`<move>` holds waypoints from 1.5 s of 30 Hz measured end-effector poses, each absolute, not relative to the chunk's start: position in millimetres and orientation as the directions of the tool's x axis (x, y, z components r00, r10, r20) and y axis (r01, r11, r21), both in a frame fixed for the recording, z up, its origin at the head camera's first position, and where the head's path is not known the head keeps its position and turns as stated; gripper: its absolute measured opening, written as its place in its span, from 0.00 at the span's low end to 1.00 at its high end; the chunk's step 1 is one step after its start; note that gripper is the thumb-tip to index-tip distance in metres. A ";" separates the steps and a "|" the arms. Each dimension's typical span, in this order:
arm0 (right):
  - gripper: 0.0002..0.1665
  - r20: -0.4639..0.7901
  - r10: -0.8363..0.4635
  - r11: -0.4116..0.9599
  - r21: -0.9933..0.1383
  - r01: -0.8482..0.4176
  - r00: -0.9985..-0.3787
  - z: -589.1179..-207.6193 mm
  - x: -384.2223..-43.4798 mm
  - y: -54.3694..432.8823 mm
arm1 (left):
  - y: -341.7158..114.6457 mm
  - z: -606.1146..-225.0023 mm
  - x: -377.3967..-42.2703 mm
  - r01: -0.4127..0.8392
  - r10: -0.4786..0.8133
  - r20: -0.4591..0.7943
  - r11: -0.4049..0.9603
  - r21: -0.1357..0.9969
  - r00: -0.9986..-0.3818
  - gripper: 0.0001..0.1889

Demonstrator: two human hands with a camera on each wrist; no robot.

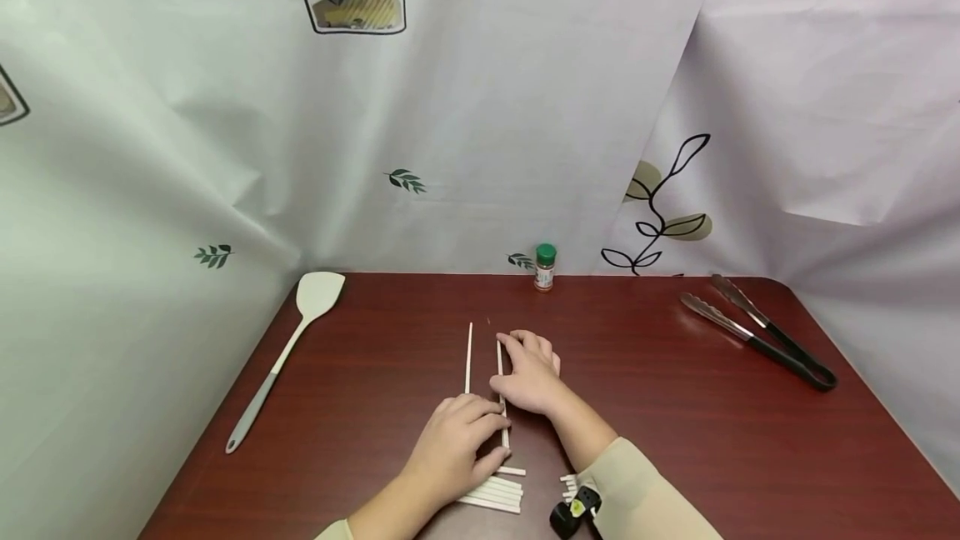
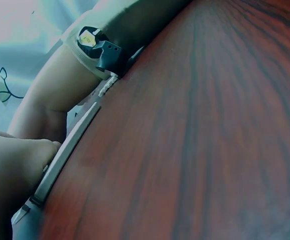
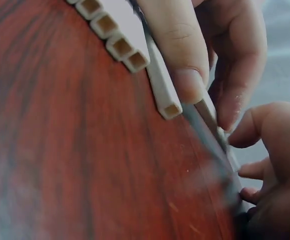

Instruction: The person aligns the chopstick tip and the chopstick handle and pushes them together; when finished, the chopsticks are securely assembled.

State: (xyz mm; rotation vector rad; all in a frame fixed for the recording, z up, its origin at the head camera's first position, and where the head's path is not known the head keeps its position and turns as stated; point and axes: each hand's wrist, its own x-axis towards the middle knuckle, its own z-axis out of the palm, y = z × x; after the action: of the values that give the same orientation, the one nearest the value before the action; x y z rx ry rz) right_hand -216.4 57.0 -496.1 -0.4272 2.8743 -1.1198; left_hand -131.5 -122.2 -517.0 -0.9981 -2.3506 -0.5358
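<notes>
The greatest risk is judged to lie on the broad, smooth red-brown table [image 1: 675, 407]: the long white tube [image 1: 501, 382] is held down only by fingertips, so it could be rolled or slid sideways if pressure from the two hands is uneven. It could also be knocked against the second long tube [image 1: 469, 357], which lies free just to its left and roughly parallel. The stack of short tubes [image 1: 495, 494] at the near edge, under the left wrist, could be scattered by a careless sweep of that arm.

The long tube is seen near the middle of the table, running from near to far. It is thin, white, square in section and hollow, as the open ends in the right wrist view [image 3: 171, 107] show.

The left hand [image 1: 450, 444] is laid over its near end, fingers curled and pressing on it. The right hand [image 1: 531, 373] is set on its far part, fingertips bent onto it. Neither hand is seen fully wrapped around it.
</notes>
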 end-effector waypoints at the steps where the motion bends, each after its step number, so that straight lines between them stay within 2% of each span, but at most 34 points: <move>1: 0.45 0.083 -0.270 0.708 -0.658 -0.256 -0.959 -496.6 -215.7 57.2 | -122.0 -518.0 -131.7 0.744 0.529 0.612 0.651 0.152 -0.588 0.13; 9: 0.44 0.138 -0.297 0.694 -0.649 -0.313 -0.945 -492.0 -214.1 60.5 | -122.1 -519.3 -132.2 0.690 0.468 0.620 0.703 0.171 -0.630 0.11; 19: 0.30 0.288 -0.302 0.681 -0.602 -0.417 -0.909 -502.5 -218.0 65.2 | -122.7 -519.8 -133.3 0.630 0.414 0.628 0.759 0.161 -0.659 0.12; 27: 0.38 0.202 -0.404 0.703 -0.555 -0.444 -0.892 -501.0 -216.6 66.9 | -124.0 -520.2 -132.7 0.601 0.384 0.624 0.780 0.175 -0.680 0.11; 35: 0.32 0.205 -0.395 0.713 -0.546 -0.439 -0.896 -498.9 -215.2 65.3 | -123.6 -520.8 -133.8 0.586 0.364 0.630 0.790 0.181 -0.686 0.08; 45: 0.31 0.234 -0.382 0.723 -0.528 -0.446 -0.894 -503.5 -214.8 64.6 | -121.7 -521.0 -134.0 0.586 0.342 0.658 0.788 0.188 -0.671 0.07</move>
State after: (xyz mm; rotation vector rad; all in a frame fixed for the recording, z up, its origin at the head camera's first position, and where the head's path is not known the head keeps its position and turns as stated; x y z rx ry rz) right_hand -214.8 64.6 -503.5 -0.7272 3.0158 -0.9693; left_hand -134.0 -121.7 -521.0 -0.6865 -2.3566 -0.5171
